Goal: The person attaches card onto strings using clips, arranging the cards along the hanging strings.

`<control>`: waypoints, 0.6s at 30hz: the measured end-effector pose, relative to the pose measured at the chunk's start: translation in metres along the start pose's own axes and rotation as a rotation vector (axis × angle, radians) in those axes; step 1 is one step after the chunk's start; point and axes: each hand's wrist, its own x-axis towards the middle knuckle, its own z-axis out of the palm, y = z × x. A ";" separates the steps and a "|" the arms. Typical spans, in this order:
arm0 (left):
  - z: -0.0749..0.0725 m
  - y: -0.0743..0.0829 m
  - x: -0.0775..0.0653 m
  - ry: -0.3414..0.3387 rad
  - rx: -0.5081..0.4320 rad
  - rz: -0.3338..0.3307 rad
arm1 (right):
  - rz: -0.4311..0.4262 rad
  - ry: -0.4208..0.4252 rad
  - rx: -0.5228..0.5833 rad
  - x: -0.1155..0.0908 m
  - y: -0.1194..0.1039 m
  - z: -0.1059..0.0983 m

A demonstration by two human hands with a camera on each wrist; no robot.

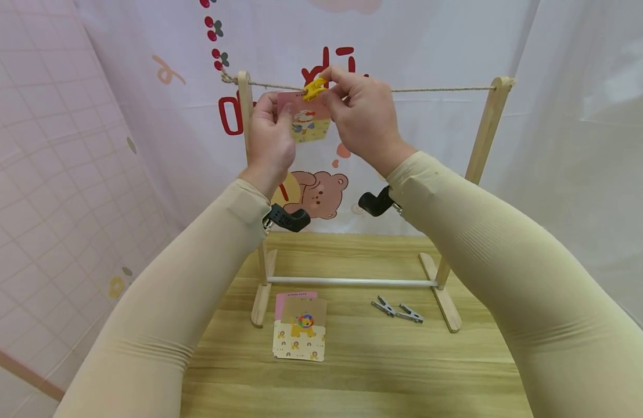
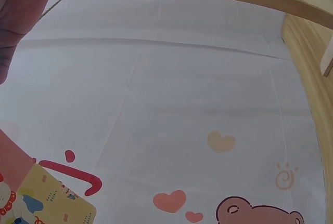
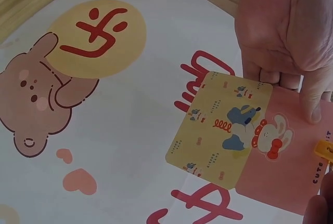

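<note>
My left hand (image 1: pixel 273 130) pinches the left side of a pink and yellow cartoon card (image 1: pixel 312 129), thumb in front and fingers behind. The card's top edge is up at the rope (image 1: pixel 441 89) strung between two wooden posts. With thumb and fingers my right hand (image 1: pixel 364 110) pinches a yellow clothespin (image 1: pixel 315 89), whose jaws sit over the card's top edge. In the right wrist view the card (image 3: pixel 250 141) shows a white animal with a red bow, and the clothespin (image 3: pixel 324 149) lies at its lettered edge. The left wrist view catches only a corner of the card (image 2: pixel 57 198).
On the wooden table (image 1: pixel 352 371) lies a small stack of cards (image 1: pixel 300 331), a lion one on top. Grey clothespins (image 1: pixel 397 310) lie to its right. A white bar (image 1: pixel 352 282) joins the feet of the stand's posts (image 1: pixel 487 133). Behind hangs a printed white cloth (image 1: pixel 431 46).
</note>
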 end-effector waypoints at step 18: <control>0.000 -0.003 0.001 -0.013 -0.020 0.030 | 0.028 -0.033 -0.051 0.004 -0.003 -0.002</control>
